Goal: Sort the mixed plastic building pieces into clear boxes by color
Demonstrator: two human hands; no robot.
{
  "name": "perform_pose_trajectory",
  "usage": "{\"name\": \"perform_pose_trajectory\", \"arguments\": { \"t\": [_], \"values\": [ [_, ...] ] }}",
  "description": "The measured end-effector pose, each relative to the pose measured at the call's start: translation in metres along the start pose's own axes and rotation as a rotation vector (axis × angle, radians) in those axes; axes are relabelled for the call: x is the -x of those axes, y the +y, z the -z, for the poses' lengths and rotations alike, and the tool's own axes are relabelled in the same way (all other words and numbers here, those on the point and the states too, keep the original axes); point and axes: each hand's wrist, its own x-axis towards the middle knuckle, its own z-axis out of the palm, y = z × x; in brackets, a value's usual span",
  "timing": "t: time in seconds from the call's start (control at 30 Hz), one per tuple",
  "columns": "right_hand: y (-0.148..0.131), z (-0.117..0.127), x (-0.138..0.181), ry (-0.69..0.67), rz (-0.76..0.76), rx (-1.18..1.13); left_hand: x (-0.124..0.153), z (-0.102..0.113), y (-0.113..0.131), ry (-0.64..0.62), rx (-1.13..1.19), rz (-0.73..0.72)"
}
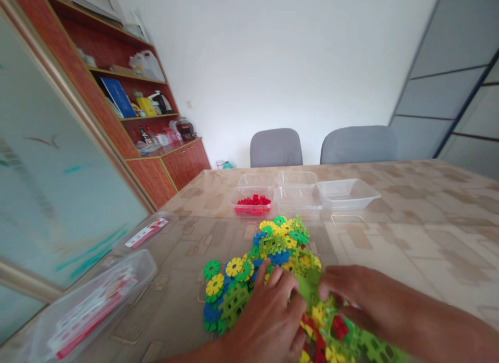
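A heap of interlocking plastic pieces (268,248) in green, yellow, blue and red lies on the table near me. My left hand (268,316) rests on the heap with fingers curled, pinching a green piece (307,290). My right hand (351,293) meets it from the right, fingers closed on the same green piece. More pieces, some red, lie under and between both hands and are partly hidden.
Several clear plastic tubs stand farther back: one holds red pieces (252,203), the others (346,193) look empty. A clear lidded box (97,300) lies at the left table edge. Two grey chairs (276,147) and a wooden shelf unit (128,103) stand behind.
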Motion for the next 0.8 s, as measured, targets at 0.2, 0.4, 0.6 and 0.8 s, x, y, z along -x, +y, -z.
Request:
{"name": "perform_pose_trajectory", "arguments": {
  "t": [0.2, 0.4, 0.6, 0.8],
  "values": [
    [-0.004, 0.014, 0.012, 0.043, -0.021, -0.035, 0.0, -0.015, -0.009, 0.099, -0.083, -0.116],
    [-0.008, -0.015, 0.011, 0.074, -0.005, 0.038, -0.005, -0.012, -0.012, 0.122, -0.018, -0.136],
    [-0.004, -0.007, 0.004, 0.017, -0.019, -0.114, -0.001, 0.015, -0.009, 0.063, 0.273, -0.047],
    [0.002, 0.018, 0.015, 0.07, -0.061, -0.005, -0.001, 0.035, -0.014, 0.166, 0.493, 0.191]
  ]
}}
